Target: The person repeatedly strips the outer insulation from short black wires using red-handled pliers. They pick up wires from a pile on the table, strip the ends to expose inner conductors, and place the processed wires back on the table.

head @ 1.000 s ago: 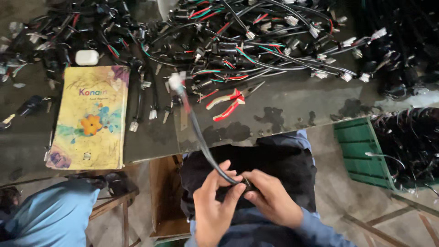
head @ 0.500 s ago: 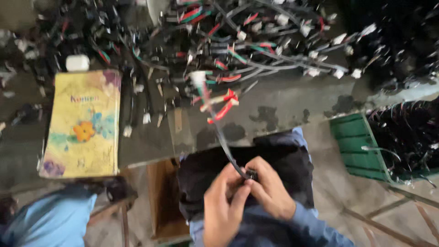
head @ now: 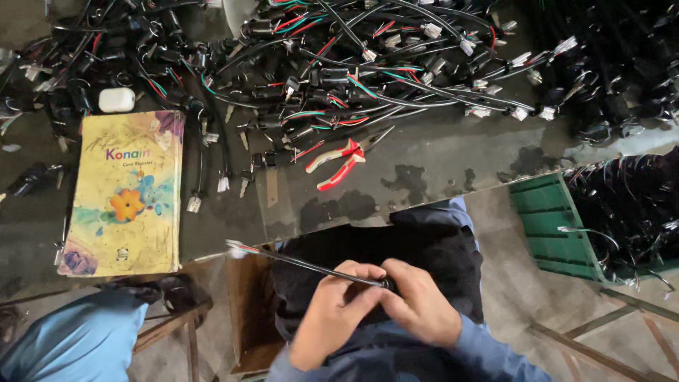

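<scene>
**Two hands, one cable: lead now level**

One black sleeved cable (head: 311,266) lies across the lap, over a dark cloth (head: 375,247). Its connector end (head: 237,247) points to 9 o'clock; half a second ago it angled up toward 12 o'clock, over the table. The lead has swung down, so work has moved to the near end. The left hand (head: 329,311) and right hand (head: 421,308) have their fingers closed on that end. At 12 o'clock lie red-handled pliers (head: 339,163) on the table (head: 438,170); at 10 o'clock, a yellow book (head: 124,194).
</scene>
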